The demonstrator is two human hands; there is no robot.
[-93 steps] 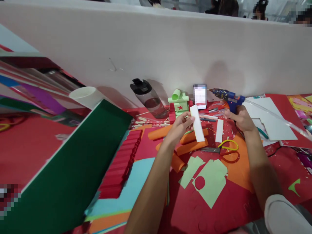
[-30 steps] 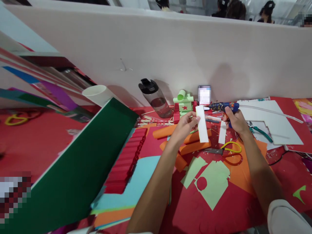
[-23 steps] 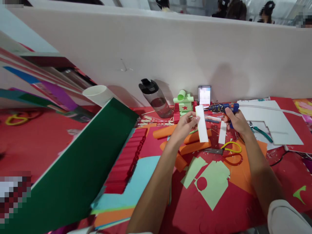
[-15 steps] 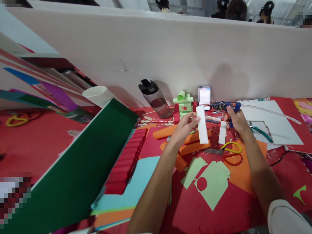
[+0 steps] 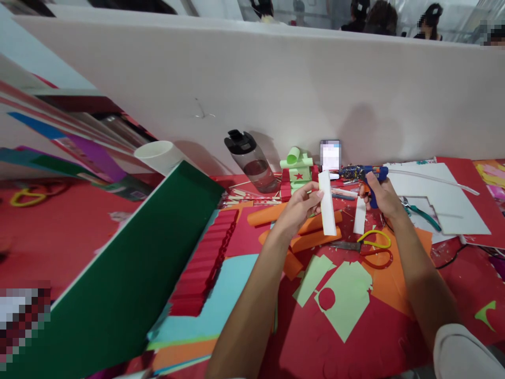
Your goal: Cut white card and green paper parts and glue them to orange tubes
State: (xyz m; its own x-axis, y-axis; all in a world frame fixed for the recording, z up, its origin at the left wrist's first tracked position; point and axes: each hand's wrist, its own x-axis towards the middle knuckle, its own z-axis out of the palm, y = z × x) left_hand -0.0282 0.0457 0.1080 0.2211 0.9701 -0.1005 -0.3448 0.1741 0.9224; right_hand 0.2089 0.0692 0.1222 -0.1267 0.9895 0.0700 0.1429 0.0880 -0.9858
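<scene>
My left hand pinches a white strip by its left edge and holds it upright above the table. In my right hand is a blue glue gun, its nozzle pointing left at the upper part of the strip. A clear glue stick trails from the gun's back end. Below the gun lies a second white strip. Scissors with yellow and red handles rest beneath it. Orange paper rolls lie under the held strip, partly hidden by my left hand.
A water bottle and a lit phone stand by the white partition. A large green board leans at the left. Pliers lie on white board at right. Green paper scraps are in front.
The white strip has turned slightly in my left hand. The glue gun has shifted a little to the left, toward the strip.
</scene>
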